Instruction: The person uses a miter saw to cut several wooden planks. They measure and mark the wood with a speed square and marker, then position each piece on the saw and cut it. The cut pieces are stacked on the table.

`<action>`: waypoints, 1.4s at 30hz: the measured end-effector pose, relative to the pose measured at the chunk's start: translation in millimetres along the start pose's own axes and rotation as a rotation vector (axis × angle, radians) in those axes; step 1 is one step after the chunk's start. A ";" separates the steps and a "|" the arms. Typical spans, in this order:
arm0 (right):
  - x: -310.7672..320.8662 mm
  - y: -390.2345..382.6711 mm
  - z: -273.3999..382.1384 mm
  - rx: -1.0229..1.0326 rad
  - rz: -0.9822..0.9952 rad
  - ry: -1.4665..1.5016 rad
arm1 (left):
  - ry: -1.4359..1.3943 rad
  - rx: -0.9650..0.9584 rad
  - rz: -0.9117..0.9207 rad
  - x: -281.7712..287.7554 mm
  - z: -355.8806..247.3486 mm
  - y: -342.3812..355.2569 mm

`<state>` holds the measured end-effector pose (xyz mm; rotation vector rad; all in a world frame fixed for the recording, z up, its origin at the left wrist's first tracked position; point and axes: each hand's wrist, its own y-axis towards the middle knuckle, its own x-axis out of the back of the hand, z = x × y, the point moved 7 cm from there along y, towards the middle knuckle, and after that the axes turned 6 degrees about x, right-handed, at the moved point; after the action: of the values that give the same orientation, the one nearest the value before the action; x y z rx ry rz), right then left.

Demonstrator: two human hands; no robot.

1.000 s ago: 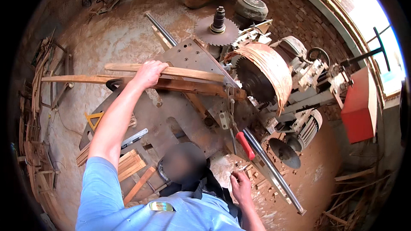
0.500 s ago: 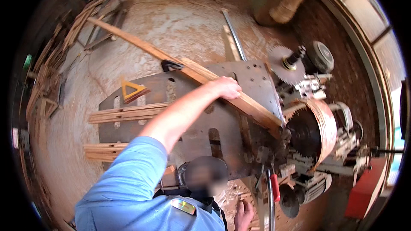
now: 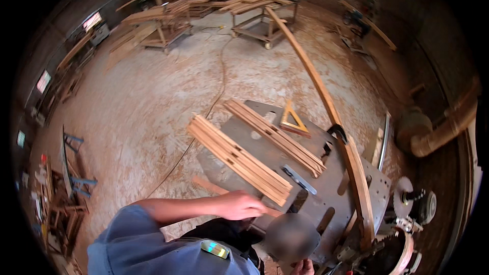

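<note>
My left hand (image 3: pixel 242 205) is closed around a thin wooden strip (image 3: pixel 209 185) at the near left edge of the metal machine table (image 3: pixel 318 167). The strip shows on both sides of my fingers. Low in the head view, only a few curled fingers of my right hand (image 3: pixel 304 267) show; a blurred round shape hides the rest. Two bundles of wooden strips lie on the table, the nearer bundle (image 3: pixel 242 160) closest to my left hand. On the right, a long wooden board (image 3: pixel 358 188) rests by a black clamp-like piece (image 3: pixel 337 132), its far end reaching a cart.
A yellow set square (image 3: pixel 292 121) and a grey-blue tool (image 3: pixel 299 180) lie on the table. Toothed saw blades (image 3: pixel 403 197) and motors stand at the right. Carts with lumber (image 3: pixel 265 4) stand far off. A cable (image 3: pixel 222 84) crosses the dusty floor.
My left hand has left the long board and moved left and nearer, onto the thin strip. The view has swung left, showing more floor and the carts. My right hand is now more hidden.
</note>
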<state>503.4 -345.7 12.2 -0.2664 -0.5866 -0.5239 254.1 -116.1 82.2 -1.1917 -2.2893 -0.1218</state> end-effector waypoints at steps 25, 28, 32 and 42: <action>-578.0 -27.5 406.8 0.449 0.966 -0.140 | -0.476 1.317 -0.609 83.7 611.2 -568.2; -639.4 -9.8 457.2 0.544 1.000 -0.045 | -0.481 1.214 -0.675 158.0 630.4 -538.1; -731.3 9.6 516.8 0.717 1.070 0.026 | -0.458 1.181 -0.597 217.0 654.0 -514.0; -863.0 117.5 660.3 0.897 1.091 -0.005 | -0.548 1.342 -0.552 324.0 740.7 -528.3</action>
<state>-345.1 343.1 25.4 0.2824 -0.5405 0.7986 -623.2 40.1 -290.1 0.1393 -2.2244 1.4335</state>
